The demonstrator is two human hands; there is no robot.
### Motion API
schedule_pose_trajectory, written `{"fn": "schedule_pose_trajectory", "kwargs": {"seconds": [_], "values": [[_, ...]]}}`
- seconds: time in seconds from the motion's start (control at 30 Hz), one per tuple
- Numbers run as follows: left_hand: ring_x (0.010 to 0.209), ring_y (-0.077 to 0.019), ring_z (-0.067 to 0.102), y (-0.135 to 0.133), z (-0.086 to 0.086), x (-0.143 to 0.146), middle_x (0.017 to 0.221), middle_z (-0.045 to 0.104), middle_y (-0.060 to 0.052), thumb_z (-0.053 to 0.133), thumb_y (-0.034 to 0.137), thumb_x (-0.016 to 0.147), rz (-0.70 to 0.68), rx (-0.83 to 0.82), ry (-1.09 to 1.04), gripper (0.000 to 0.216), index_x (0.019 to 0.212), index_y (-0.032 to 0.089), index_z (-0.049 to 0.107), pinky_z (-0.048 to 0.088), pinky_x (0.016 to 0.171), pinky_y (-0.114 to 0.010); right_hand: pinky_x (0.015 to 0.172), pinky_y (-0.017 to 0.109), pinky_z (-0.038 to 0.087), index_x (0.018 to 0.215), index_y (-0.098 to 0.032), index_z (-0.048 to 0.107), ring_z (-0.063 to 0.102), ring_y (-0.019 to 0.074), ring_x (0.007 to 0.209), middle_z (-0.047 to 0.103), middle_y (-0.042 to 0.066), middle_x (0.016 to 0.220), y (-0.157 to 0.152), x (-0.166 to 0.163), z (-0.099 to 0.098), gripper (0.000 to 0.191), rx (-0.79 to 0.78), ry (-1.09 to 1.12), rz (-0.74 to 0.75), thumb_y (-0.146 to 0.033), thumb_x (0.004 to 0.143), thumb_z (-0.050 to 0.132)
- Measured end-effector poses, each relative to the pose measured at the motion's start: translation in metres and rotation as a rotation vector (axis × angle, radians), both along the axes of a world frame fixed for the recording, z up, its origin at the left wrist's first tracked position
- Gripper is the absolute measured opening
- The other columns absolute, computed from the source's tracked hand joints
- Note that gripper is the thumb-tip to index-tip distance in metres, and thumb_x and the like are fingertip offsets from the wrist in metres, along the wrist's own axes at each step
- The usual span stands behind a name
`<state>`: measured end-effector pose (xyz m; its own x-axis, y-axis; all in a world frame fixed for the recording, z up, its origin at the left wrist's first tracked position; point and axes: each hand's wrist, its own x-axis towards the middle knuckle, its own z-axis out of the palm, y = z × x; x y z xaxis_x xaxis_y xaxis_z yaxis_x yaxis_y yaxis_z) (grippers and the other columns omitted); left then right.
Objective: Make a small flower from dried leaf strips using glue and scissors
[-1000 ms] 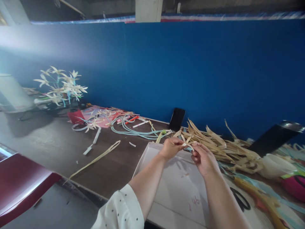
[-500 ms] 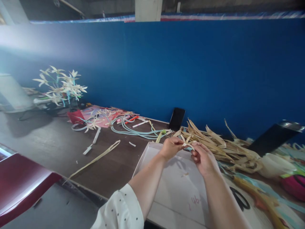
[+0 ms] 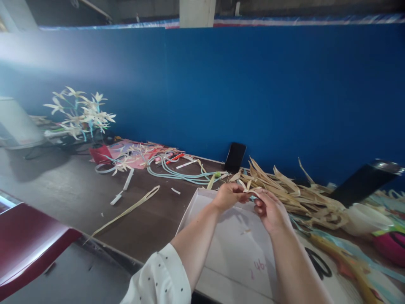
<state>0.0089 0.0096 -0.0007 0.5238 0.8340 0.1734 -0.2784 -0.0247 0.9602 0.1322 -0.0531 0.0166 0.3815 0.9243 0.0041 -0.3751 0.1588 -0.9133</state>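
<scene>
A small pale flower of dried husk strips (image 3: 248, 185) is pinched between my two hands, above the far end of a shallow white box lid (image 3: 232, 253). My left hand (image 3: 229, 196) grips it from the left with thumb and fingers together. On the other side, my right hand (image 3: 271, 210) has its fingers closed at the flower's right petals. A bit of light blue shows under the petals, mostly hidden by the fingers. Just beyond my right hand lies a heap of dried corn husks (image 3: 281, 188).
Against the blue partition leans a black phone (image 3: 235, 157); light blue cords (image 3: 177, 175) lie to its left. Further left stands a husk-flower arrangement (image 3: 85, 114) in a red pot (image 3: 100, 154). On the right are a dark flask (image 3: 363, 181), a white bowl (image 3: 367, 219) and black scissor handles (image 3: 319, 262).
The flower has tipped a little between my fingers, so its petals look flatter and less spread. Both hands stay almost in the same place.
</scene>
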Motion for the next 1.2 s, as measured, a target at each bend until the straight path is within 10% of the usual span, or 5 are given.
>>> {"fn": "schedule_pose_trajectory", "kwargs": {"seconds": [1.2], "values": [[0.058, -0.0121, 0.059, -0.001, 0.004, -0.002, 0.07, 0.066, -0.007, 0.075, 0.045, 0.051, -0.027, -0.072, 0.015, 0.044, 0.075, 0.008, 0.067, 0.051, 0.058, -0.026, 0.033, 0.016, 0.024, 0.069, -0.018, 0.061, 0.039, 0.0038, 0.044, 0.058, -0.001, 0.068, 0.0, -0.001, -0.001, 0.022, -0.029, -0.034, -0.001, -0.027, 0.055, 0.076]]}}
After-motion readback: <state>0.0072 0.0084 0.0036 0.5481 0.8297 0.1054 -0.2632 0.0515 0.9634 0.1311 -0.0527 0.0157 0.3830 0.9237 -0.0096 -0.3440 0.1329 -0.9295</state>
